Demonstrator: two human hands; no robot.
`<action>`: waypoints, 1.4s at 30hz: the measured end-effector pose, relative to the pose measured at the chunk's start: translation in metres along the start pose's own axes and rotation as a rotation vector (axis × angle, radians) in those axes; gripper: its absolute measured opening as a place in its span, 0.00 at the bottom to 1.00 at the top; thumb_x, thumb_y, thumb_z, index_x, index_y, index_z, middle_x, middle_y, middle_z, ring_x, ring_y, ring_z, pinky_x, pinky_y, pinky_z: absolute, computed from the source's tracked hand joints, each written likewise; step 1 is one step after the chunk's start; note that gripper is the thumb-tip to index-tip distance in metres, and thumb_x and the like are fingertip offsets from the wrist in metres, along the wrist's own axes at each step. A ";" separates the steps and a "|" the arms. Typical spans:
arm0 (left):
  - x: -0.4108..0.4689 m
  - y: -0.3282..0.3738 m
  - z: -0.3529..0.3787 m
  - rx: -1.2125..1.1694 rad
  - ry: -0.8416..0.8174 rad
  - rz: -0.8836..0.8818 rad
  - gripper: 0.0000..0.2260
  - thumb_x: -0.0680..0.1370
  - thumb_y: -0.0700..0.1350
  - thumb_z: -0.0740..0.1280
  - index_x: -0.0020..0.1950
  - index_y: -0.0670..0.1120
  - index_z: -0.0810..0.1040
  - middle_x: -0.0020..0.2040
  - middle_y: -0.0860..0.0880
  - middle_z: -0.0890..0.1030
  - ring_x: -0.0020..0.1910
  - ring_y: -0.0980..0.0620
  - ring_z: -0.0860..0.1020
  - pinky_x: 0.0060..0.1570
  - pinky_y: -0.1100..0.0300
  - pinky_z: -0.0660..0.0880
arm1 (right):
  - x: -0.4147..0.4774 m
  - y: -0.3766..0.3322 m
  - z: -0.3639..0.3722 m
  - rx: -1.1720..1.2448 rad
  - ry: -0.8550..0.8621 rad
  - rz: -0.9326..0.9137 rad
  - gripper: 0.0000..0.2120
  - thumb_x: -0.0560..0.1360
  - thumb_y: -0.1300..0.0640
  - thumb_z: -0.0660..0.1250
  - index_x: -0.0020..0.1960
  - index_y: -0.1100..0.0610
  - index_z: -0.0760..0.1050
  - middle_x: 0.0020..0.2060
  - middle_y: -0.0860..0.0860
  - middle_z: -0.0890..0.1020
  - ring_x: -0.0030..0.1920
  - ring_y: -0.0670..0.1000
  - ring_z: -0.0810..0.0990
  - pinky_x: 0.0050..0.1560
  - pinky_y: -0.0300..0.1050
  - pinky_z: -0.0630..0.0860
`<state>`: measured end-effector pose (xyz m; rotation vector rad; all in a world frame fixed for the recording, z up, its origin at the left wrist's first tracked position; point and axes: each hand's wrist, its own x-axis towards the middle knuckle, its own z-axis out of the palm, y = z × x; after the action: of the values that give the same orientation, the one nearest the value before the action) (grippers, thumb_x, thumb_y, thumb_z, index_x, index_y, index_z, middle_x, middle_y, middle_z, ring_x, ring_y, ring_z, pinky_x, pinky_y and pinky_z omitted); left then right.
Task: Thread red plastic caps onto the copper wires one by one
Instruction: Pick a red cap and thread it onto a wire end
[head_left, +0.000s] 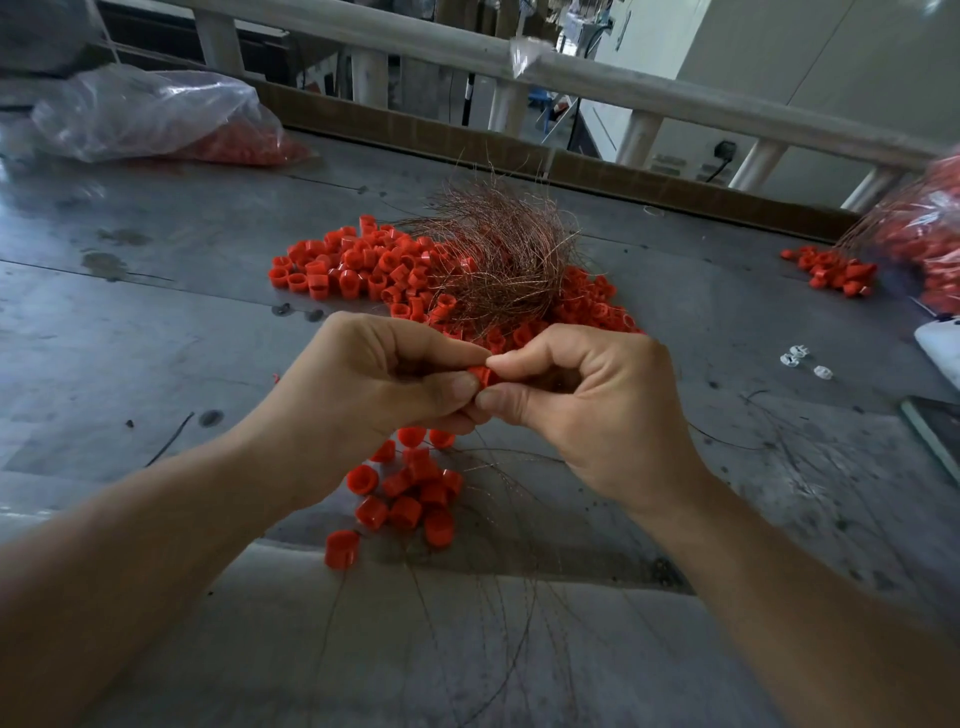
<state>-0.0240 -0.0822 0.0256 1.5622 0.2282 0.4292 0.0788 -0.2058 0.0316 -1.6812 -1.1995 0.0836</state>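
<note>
We see dim, soft daylight from beyond the railing (571, 78), faint shadows on the bench (156, 322), blurred, bowed edges.

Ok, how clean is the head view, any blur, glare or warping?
Head view: left hand, right hand and the red cap they pinch are sharp; railing bows from wide-angle distortion; bag at the right edge is smeared; mild glare on the far-left plastic bag; light dim, even.

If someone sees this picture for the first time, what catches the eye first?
At the centre, the left hand and the right hand pinch one red cap between them. Behind them, a tangle of copper wires lies on a bright pile of red caps on the grey table.
</note>
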 end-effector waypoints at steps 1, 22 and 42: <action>0.000 0.000 0.000 0.000 -0.006 -0.003 0.10 0.62 0.39 0.67 0.41 0.45 0.81 0.34 0.47 0.84 0.32 0.55 0.82 0.32 0.69 0.76 | -0.001 0.000 0.000 -0.020 -0.002 -0.015 0.08 0.62 0.62 0.76 0.40 0.56 0.80 0.35 0.43 0.81 0.37 0.44 0.82 0.38 0.37 0.79; 0.001 -0.001 -0.014 -0.223 -0.268 -0.101 0.27 0.57 0.50 0.80 0.54 0.48 0.80 0.38 0.40 0.83 0.37 0.46 0.83 0.34 0.62 0.78 | 0.007 0.000 -0.008 -0.033 -0.307 -0.076 0.08 0.68 0.53 0.68 0.47 0.50 0.78 0.39 0.44 0.74 0.41 0.39 0.73 0.41 0.29 0.68; -0.004 0.001 -0.007 -0.244 -0.293 -0.027 0.30 0.63 0.51 0.77 0.63 0.52 0.74 0.41 0.39 0.82 0.40 0.43 0.83 0.38 0.59 0.79 | 0.001 -0.009 -0.003 -0.067 -0.223 -0.059 0.04 0.69 0.52 0.68 0.39 0.50 0.74 0.35 0.42 0.72 0.37 0.39 0.72 0.37 0.29 0.67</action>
<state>-0.0306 -0.0772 0.0258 1.3600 -0.0291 0.1941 0.0752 -0.2079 0.0401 -1.7270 -1.4306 0.2010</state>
